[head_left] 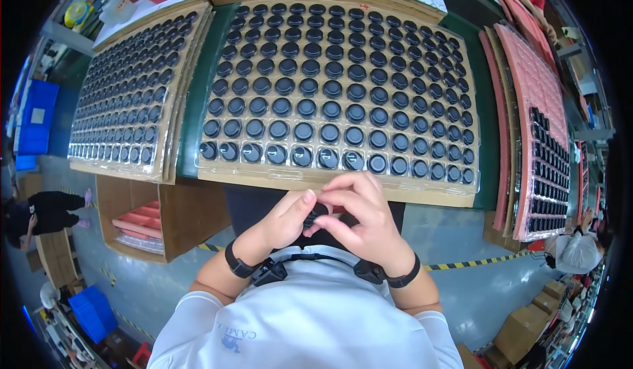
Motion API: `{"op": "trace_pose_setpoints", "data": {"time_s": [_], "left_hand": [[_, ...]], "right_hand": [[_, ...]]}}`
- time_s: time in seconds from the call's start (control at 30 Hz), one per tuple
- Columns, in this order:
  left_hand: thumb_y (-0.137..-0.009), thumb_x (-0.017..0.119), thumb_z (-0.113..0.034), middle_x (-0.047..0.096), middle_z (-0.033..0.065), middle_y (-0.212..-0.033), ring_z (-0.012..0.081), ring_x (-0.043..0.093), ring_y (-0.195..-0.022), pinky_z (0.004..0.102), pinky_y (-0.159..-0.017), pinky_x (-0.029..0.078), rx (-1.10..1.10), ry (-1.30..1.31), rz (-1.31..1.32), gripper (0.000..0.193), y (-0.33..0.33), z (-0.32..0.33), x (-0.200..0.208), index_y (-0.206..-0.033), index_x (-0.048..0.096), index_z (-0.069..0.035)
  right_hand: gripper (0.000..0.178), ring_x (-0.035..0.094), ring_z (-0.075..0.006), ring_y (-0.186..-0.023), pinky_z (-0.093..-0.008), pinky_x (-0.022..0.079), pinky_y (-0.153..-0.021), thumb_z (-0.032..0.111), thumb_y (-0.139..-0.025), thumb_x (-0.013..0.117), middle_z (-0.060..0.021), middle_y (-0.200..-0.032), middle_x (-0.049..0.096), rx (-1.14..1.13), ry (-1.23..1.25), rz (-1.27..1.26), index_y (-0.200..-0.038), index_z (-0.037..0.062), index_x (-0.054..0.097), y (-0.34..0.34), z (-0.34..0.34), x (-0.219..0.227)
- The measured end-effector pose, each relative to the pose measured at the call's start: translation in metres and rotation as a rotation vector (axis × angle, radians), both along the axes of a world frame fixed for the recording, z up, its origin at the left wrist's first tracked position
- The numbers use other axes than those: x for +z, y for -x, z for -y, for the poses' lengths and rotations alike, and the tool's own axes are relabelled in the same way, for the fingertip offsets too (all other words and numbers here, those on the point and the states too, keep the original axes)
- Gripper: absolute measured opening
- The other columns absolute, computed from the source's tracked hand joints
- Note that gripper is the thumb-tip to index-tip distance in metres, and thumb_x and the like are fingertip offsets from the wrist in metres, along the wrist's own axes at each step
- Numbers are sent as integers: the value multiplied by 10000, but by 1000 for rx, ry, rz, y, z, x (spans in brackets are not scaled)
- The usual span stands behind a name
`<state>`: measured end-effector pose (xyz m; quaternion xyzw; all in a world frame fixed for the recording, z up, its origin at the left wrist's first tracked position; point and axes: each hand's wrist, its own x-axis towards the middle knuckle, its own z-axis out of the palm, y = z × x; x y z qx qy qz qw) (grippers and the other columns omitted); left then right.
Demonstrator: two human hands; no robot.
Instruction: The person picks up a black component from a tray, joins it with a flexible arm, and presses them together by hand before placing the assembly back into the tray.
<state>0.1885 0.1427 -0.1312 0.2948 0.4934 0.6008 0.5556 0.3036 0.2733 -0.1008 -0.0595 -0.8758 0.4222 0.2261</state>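
My left hand (282, 221) and my right hand (359, 214) meet just below the near edge of the middle tray (343, 188). Both pinch one small round black cap (316, 215) between thumbs and fingertips; most of the cap is hidden by my fingers. The clear tray in front lies on brown cardboard and holds several rows of round black caps (330, 109). Both wrists wear black bands.
A second tray of black caps (128, 85) lies at the left. Pink trays with black parts (544, 145) stand at the right. An open cardboard box with pink trays (142, 221) sits below the table's left. Another person (39, 214) crouches at the far left.
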Motion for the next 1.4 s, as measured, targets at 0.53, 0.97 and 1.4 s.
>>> {"op": "trace_pose_setpoints", "data": {"time_s": [0.53,0.97,1.4], "left_hand": [[-915,216,-607,456,17,-583,83,418,-462,209,-428,327,-102,-68,-36,700,6,1,-4,-679,516,-20],[-970,283,-456,484,3,-630,61,442,-499,194,-452,368,-89,-38,108,507,-2,-3,-8,-759,512,-57],[-851,626,-200,626,50,-791,113,571,-732,246,-651,462,17,-153,-193,247,3,-16,1,-983,603,7]], "right_hand": [[255,542,-284,-855,-347,432,-764,37,-708,690,-114,-913,568,-325,-45,17,-945,33,599,-16,-32,2],[189,526,-328,-862,-407,426,-785,95,-827,591,-162,-916,537,-326,-491,183,-997,20,558,-27,-37,5],[213,517,-326,-900,-418,429,-794,90,-834,624,-177,-965,533,-3,-262,-52,-1005,-9,546,-28,-4,36]]}}
